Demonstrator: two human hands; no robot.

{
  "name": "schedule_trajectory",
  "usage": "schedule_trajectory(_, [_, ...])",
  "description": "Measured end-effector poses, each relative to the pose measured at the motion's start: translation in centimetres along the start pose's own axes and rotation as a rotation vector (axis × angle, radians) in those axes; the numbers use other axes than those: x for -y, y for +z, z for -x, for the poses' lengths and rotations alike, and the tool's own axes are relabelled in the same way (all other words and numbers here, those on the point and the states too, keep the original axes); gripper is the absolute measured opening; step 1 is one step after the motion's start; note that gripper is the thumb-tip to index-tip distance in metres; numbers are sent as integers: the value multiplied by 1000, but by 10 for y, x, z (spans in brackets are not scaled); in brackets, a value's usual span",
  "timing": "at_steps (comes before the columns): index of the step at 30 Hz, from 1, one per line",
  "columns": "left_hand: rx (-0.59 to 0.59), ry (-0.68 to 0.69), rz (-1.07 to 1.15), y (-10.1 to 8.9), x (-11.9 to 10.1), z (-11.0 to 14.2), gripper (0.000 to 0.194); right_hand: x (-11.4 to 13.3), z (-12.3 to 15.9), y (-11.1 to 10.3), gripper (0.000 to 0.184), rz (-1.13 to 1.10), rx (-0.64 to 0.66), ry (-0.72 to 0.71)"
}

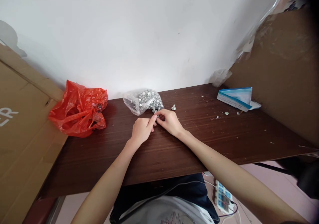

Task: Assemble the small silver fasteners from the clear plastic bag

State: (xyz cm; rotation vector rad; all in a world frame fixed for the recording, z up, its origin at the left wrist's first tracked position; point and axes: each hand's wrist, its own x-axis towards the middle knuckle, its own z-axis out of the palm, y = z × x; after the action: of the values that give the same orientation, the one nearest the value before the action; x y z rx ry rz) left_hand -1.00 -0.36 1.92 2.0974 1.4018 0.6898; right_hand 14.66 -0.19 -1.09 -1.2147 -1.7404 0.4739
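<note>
- A white power strip (pixel 221 195), cords plugged in, lies below the near edge of a dark brown bench (pixel 159 157).
- At the bench, the left hand (pixel 144 129) and right hand (pixel 169 121) meet fingertip to fingertip, each pinching a small metal piece (pixel 158 116); fingers cover most of it, so its long axis cannot be told.
- Just beyond the fingers, a second screw (pixel 154 110) sits close against the bag's near side, partly crowding the space there.
- To the right, apart from the hands, a lone screw (pixel 173 108) stands on its broad head, shank up, long axis roughly vertical.
- A clear plastic bag (pixel 147 100) full of metal hardware lies behind, its mouth facing left.
- A crumpled red bag (pixel 79 108) rests against a cardboard box (pixel 27 144) at left; a blue-and-white packet (pixel 235 98) lies at right.
- A white wall (pixel 139 35) closes the far side.
</note>
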Motion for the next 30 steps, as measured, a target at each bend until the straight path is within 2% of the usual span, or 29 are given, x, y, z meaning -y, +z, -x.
schedule_trajectory(3, [-56,-16,36,0,0,0,64,-1,0,1,15,-5,-3,-4])
schedule_trajectory(8, [-252,-4,65,-2,3,-2,57,-1,0,0,16,3,-2,-17])
schedule_trajectory(10, [-272,1,61,-2,4,-3,53,-1,0,0,17,12,5,-13])
schedule_trajectory(14, [-239,23,69,0,5,-3,52,0,0,-1,18,9,9,-11])
schedule_trajectory(19, [-138,161,88,-1,2,-1,46,-1,0,-1,18,19,15,-14])
schedule_trajectory(22, [-157,171,70,-2,0,0,40,0,0,-1,16,13,18,-12])
schedule_trajectory(25, [-150,134,64,-3,2,0,41,0,0,-1,16,7,27,-5])
schedule_trajectory(28, [-34,189,122,-3,2,0,51,0,0,-1,12,11,15,1])
schedule_trajectory(30, [-36,218,149,-3,2,0,50,0,0,-1,11,8,9,-1])
